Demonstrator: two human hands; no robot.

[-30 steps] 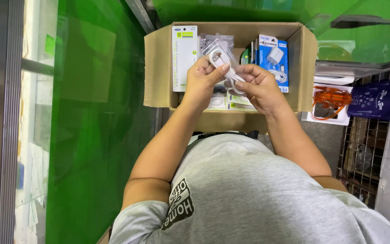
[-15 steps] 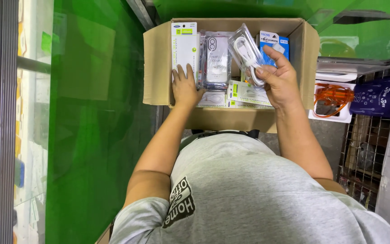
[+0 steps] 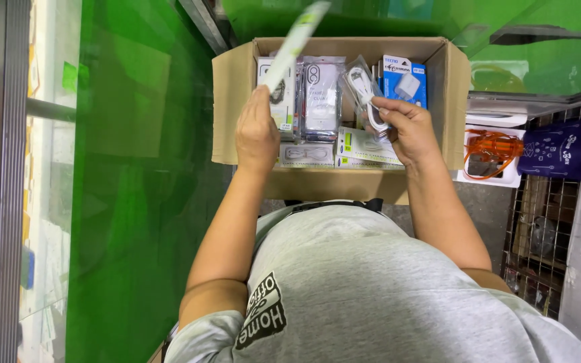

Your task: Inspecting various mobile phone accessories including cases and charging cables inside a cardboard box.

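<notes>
A slim white-and-green packet (image 3: 294, 44) is pinched at its lower end by the left hand (image 3: 257, 131) and tilted up out of the cardboard box (image 3: 233, 101); it is judged light, stiff and best gripped by its edges. A clear-bagged white cable (image 3: 364, 91), soft and slippery-looking, is clasped inside the box by the right hand (image 3: 408, 131), both forearms being stretched forward.

Brown cardboard box (image 3: 233, 101); white-green flat pack (image 3: 294, 44); blue-white charger box (image 3: 403, 81); grey shirt (image 3: 371, 282)
</notes>
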